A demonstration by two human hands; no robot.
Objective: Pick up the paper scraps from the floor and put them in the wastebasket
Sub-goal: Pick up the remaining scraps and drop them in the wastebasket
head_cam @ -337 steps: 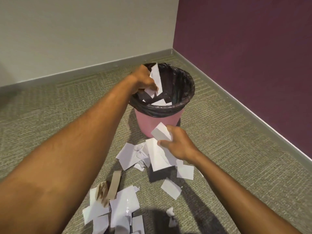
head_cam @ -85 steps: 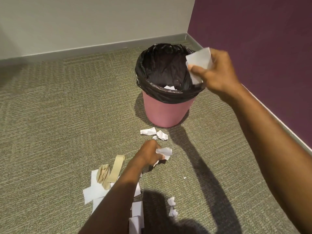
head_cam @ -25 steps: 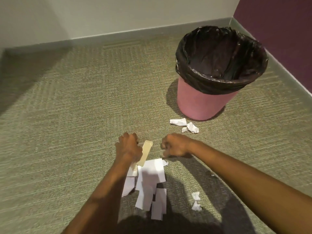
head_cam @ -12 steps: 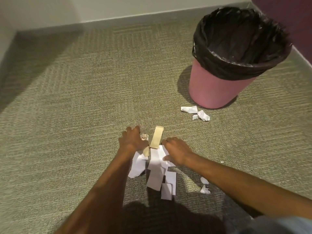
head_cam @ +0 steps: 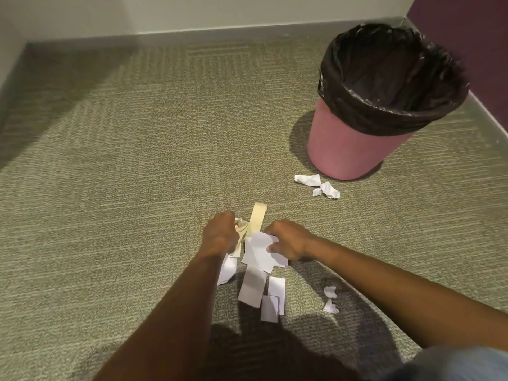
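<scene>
Paper scraps (head_cam: 257, 273) lie heaped on the carpet floor (head_cam: 123, 174), near-left of the wastebasket (head_cam: 354, 149). Head view: we see left hand (head_cam: 221, 237) clenched on crumpled bits, right hand (head_cam: 288, 242) pinching a white sheet (head_cam: 258, 251). Light, floppy, we'd bunch them from the edges.

pink wastebasket (head_cam: 349, 149), black liner (head_cam: 390, 78), white scraps (head_cam: 259, 251)

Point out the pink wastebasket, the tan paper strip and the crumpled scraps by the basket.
pink wastebasket (head_cam: 349, 149), head view, bare pink wall below the bag.
tan paper strip (head_cam: 257, 219), head view, upper half of strip.
crumpled scraps (head_cam: 308, 179), head view, larger left piece.
</scene>
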